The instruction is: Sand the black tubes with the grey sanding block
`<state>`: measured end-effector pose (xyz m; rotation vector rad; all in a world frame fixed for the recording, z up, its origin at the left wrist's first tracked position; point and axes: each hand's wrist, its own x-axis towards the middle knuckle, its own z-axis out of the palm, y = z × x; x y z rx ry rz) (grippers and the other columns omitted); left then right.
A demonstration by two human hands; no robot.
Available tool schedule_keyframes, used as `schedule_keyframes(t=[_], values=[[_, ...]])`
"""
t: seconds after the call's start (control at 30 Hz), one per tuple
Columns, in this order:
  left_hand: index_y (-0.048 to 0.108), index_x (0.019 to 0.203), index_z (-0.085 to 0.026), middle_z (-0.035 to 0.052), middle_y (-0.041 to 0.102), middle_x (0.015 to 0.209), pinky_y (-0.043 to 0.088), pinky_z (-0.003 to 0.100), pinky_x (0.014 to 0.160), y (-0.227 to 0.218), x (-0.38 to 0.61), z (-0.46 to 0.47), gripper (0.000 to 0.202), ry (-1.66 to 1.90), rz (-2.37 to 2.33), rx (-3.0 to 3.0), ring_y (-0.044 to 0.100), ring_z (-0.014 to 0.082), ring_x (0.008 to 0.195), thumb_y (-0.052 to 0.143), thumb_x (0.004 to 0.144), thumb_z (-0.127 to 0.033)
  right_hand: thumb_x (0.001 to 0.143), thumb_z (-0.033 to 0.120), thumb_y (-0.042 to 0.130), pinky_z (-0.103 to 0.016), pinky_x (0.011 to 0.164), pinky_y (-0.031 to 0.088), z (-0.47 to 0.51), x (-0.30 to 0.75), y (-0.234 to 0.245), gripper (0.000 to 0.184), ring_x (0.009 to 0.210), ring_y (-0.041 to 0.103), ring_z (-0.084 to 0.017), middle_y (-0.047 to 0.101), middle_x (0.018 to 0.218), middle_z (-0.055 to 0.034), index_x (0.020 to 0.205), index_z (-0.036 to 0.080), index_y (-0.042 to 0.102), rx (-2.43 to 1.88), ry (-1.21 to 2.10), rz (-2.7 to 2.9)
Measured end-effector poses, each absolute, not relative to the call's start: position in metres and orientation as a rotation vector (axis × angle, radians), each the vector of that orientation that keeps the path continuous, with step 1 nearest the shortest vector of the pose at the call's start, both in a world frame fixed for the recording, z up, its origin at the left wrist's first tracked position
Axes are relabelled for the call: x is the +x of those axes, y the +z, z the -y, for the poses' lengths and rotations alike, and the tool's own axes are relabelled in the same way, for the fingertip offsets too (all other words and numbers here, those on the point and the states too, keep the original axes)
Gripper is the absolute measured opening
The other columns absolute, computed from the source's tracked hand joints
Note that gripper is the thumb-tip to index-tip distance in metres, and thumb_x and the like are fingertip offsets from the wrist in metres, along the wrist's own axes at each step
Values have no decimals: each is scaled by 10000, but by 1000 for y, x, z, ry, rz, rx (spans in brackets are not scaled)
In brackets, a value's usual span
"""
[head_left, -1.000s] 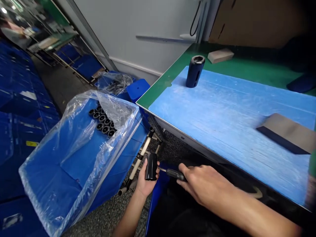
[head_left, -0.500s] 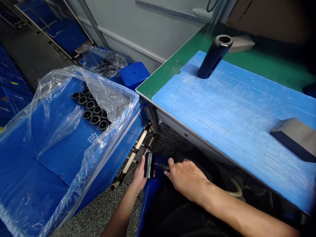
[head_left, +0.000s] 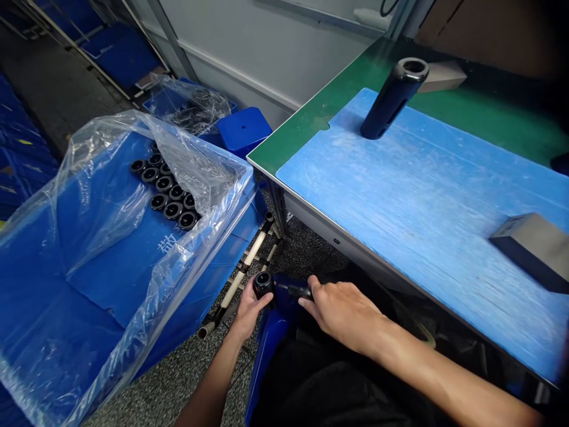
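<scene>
Low in front of me, below the table edge, my left hand [head_left: 247, 309] is closed around a short black tube [head_left: 263, 283] whose open end faces up. My right hand [head_left: 342, 311] grips a small black-handled tool [head_left: 297, 290], its metal tip touching the tube's side. To the left stands a blue crate [head_left: 111, 279] lined with clear plastic, and several more black tubes [head_left: 166, 194] stand upright in its far corner.
A tall black tube [head_left: 391, 99] stands on the blue mat [head_left: 427, 196] over the green table [head_left: 320, 118]. A grey block [head_left: 531, 249] lies at the mat's right, a tan block [head_left: 442, 76] at the back. Another bagged crate [head_left: 191, 107] and blue stool [head_left: 244, 127] sit beyond.
My left hand has turned the black tube from lying sideways to end-up. Both hands sit slightly lower and closer together, and my view has tipped down and left.
</scene>
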<state>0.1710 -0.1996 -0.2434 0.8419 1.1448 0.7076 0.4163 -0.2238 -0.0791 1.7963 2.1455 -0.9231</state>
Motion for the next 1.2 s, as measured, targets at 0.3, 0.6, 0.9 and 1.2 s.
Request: schedule_keyframes(t=[0.3, 0.6, 0.9, 1.2], values=[[545, 1375, -224, 136, 589, 1442, 318, 470, 1191, -229, 167, 191, 640, 704, -1054, 896, 500, 297, 1388, 812, 794, -256, 1076, 451, 310, -365, 575, 438, 228, 414, -74, 462, 674, 729, -299, 724, 755, -87, 1210, 103, 583, 1806, -950, -2184], [633, 1327, -279, 87, 620, 1386, 401, 476, 1128, -222, 163, 180, 531, 585, -1225, 1519, 544, 306, 1326, 780, 817, -300, 1082, 468, 289, -340, 558, 374, 235, 418, -76, 452, 654, 718, -268, 716, 737, -66, 1178, 124, 567, 1851, -948, -2201], [671, 1264, -294, 47, 715, 1199, 335, 519, 1164, -205, 178, 177, 453, 737, -1275, 2334, 609, 270, 1179, 681, 849, -113, 1083, 469, 283, -344, 549, 338, 236, 421, -72, 418, 649, 715, -276, 701, 713, -42, 1108, 153, 556, 1903, -956, -2192], [772, 1142, -340, 38, 740, 1155, 226, 535, 1213, -203, 172, 177, 406, 809, -1349, 1972, 590, 331, 1208, 742, 783, -152, 1081, 479, 282, -344, 581, 355, 238, 423, -72, 411, 649, 694, -257, 685, 707, -38, 1087, 171, 553, 1932, -1045, -2162]])
